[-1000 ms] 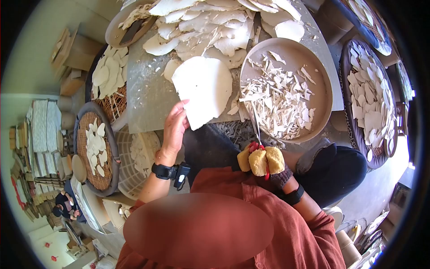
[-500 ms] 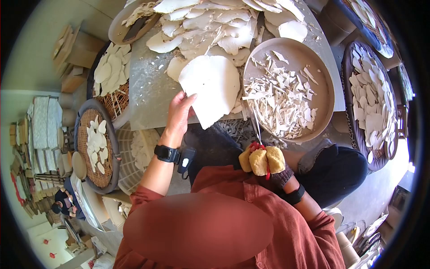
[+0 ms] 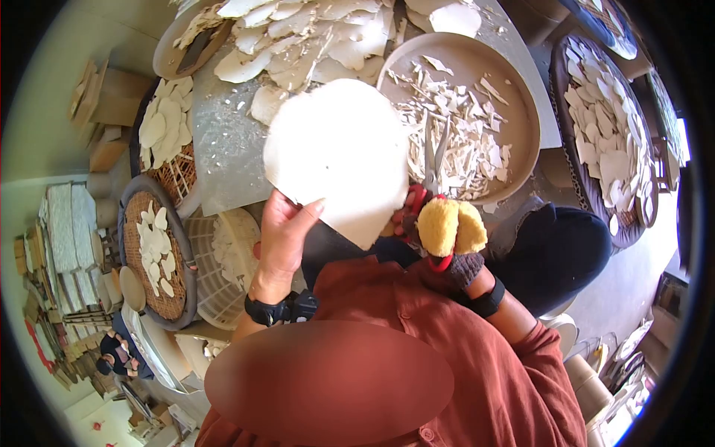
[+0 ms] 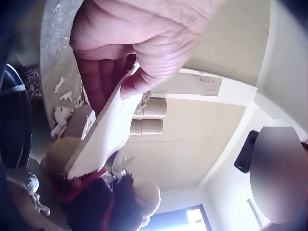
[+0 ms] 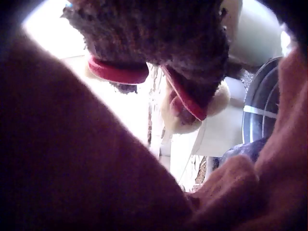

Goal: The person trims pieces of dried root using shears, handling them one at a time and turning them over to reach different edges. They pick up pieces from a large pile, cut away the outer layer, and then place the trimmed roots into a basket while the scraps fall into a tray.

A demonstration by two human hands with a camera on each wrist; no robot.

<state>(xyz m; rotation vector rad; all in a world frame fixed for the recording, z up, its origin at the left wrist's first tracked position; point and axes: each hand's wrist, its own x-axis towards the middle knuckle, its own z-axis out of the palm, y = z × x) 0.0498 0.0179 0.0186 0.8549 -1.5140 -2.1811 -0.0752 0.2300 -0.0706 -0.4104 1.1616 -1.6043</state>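
My left hand (image 3: 292,223) pinches the lower edge of a large flat white sheet (image 3: 335,149), thumb on top, and holds it up over my lap. In the left wrist view the fingers (image 4: 144,48) clamp the white sheet (image 4: 103,137) edge-on. My right hand (image 3: 443,231), in a dark knit glove with yellow padding, grips red-handled scissors (image 3: 428,175) right at the sheet's right edge. The blades point away over the round tray. The right wrist view shows the gloved right hand (image 5: 159,38) and a red scissor handle (image 5: 118,72).
A round tray (image 3: 525,127) of white offcuts sits ahead on the right. White pieces are heaped on the grey table (image 3: 231,156). Woven baskets (image 3: 141,268) of pieces stand at the left, another basket (image 3: 566,171) at the right, a white plastic basket (image 3: 216,290) near my knee.
My left hand has pulled the white sheet closer to me and turned it. My right hand has risen with the scissors to the sheet's right edge.
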